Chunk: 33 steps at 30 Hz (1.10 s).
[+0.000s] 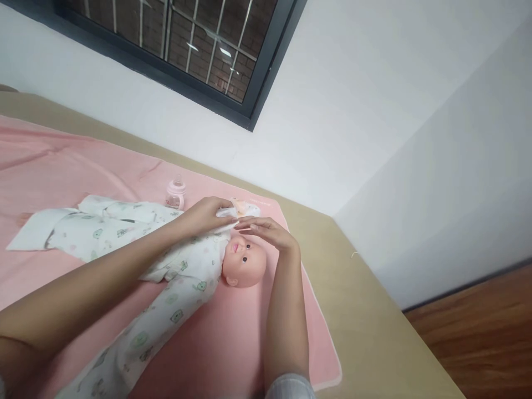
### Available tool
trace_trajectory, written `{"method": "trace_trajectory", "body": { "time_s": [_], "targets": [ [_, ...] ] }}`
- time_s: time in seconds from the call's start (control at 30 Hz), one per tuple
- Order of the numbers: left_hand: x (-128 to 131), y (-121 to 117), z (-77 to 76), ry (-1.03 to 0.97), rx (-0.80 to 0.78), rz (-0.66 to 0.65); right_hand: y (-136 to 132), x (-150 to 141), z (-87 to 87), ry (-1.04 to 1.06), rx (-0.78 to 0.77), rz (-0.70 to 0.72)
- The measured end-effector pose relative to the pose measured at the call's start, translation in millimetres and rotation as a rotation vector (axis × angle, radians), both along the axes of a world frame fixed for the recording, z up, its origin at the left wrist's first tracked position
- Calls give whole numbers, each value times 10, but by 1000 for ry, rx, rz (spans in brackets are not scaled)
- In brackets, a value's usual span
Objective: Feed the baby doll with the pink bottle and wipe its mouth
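A doll [245, 263] lies on its back, its bald head to the right, in a white outfit [120, 230] printed with small green animals. Over the doll's chest and neck, my left hand [203, 215] is closed on a piece of white fabric [226, 213]. Whether this fabric belongs to the outfit I cannot tell. Just right of it, above the doll's face, my right hand [270, 231] has its fingers stretched out to the left. Its fingertips are at the fabric's edge; whether they touch it is unclear. Beyond my hands lies a patterned white-and-orange cloth [248, 209].
A pink-topped baby bottle [176, 193] stands behind the doll. Under everything is a pink blanket [233, 338] on a beige surface [353, 321]. A white wall [332, 111] and a dark-framed window [249, 119] bound the far side. Brown wood [486, 327] shows at lower right.
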<state>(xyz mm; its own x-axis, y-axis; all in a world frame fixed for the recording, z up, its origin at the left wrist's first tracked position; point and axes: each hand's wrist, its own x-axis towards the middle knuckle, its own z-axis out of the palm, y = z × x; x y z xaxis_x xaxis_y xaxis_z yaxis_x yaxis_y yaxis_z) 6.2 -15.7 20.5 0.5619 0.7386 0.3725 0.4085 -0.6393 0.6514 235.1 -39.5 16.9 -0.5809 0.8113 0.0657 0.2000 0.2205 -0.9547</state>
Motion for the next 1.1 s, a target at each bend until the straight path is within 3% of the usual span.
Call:
{"method": "trace_trajectory", "body": {
  "time_s": [0.2,0.47,0.57,0.7,0.8,0.93,1.1],
  "targets": [
    [-43,21,35,-61,-41,19,-39,-119,73,-29,67,-138],
    [-364,256,154,-158,-108,152,166,201,-266,-18,-28,-596],
    [-495,325,201,-194,-113,183,274,324,-385,-48,-25,-690],
    [-624,391,227,-254,-123,229,468,356,-418,35,16,-703],
    [-688,413,234,-286,-143,267,632,276,-399,172,6,-636],
    [-744,447,215,-310,-157,304,797,138,-434,244,-126,-524],
    [-813,567,137,-316,-161,308,901,90,-542,219,-313,-503]
  ]
}}
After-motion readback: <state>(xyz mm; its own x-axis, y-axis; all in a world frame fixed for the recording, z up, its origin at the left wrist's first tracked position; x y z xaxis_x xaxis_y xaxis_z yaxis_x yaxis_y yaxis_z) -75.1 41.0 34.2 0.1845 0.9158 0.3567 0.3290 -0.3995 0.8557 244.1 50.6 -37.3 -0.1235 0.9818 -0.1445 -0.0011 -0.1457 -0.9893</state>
